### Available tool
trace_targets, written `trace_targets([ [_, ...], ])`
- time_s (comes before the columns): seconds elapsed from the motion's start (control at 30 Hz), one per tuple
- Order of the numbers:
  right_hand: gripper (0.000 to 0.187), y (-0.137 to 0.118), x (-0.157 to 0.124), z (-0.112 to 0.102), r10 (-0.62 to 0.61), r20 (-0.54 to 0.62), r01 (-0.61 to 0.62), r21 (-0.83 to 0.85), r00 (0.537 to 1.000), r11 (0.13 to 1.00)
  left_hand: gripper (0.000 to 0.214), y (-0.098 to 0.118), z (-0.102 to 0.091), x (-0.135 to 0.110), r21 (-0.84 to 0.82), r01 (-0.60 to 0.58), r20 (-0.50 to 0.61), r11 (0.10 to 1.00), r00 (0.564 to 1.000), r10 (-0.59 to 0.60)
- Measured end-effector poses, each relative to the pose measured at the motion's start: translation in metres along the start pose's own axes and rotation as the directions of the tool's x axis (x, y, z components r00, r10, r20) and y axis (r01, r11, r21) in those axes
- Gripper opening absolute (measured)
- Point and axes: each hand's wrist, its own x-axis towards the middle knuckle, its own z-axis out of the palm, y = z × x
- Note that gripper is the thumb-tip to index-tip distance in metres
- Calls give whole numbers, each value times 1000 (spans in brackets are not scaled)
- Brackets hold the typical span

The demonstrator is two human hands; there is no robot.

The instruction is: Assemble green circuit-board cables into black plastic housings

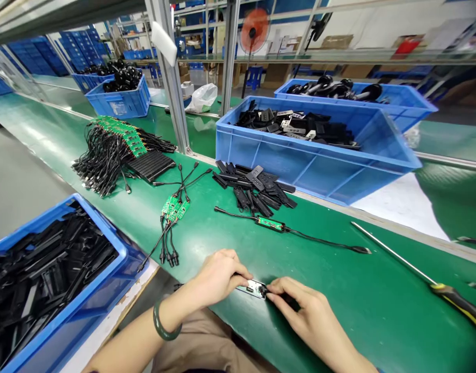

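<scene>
Near the front edge of the green table lies a small circuit board (254,288), pale under glare, seemingly set in a dark casing. My left hand (221,277) pinches its left end between thumb and fingers. At the other end, the closed fingers of my right hand (309,305) grip a black cable (263,290) where it meets the board; the cable's rest is mostly hidden under that hand. Just beyond my hands is a green board in a black casing (271,224), with a cable running out of each end. Several loose green boards with cables (175,208) lie to the left.
Black casing pieces (261,189) are heaped before a large blue bin (311,166). A screwdriver (401,259) lies at right. Cabled boards (117,135) are piled at far left. Another blue bin (123,254) of black parts stands near left. A metal post (171,83) rises behind.
</scene>
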Motion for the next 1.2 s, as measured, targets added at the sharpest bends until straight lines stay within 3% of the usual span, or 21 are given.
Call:
trace_targets([
  [0.13, 17, 5, -6, -3, -146, -33, 141, -109, 989, 984, 17, 0, 0, 1, -19, -5, 8, 1000, 1000, 5],
  [0.33, 29, 8, -6, -7, -162, 142, 190, -209, 976, 959, 16, 2, -2, 1, -19, 19, 22, 1000, 1000, -19],
  [0.5, 35, 6, -5, -3, -303, 78, 309, -386, 950, 869, 16, 2, -3, 2, -25, -2, 24, 1000, 1000, 3],
  [0.67, 29, 5, -8, -7, -397, 60, 383, -425, 916, 820, 16, 2, -4, 3, 7, -15, 34, 1000, 999, 15],
  [0.83, 39, 1, -10, -4, -512, 144, 502, -535, 847, 680, 16, 3, -6, 4, 8, -26, 40, 1000, 999, 26],
  [0.93, 41, -3, -7, 2, -480, 249, 514, -644, 841, 567, 16, 3, -7, 4, 8, -22, 49, 1000, 999, 21],
  [1.0, 41, -5, -3, 4, -455, 297, 525, -661, 839, 536, 16, 1, -7, 5, 16, -25, 50, 1000, 998, 24],
  [1.1, 39, -4, 7, -4, -448, 268, 513, -586, 853, 627, 14, 0, -6, 5, 18, -27, 43, 999, 999, 26],
  [1.2, 28, -1, 14, -12, -307, 254, 381, -332, 917, 863, 14, 2, -5, 6, 22, -13, 43, 1000, 999, 12],
])
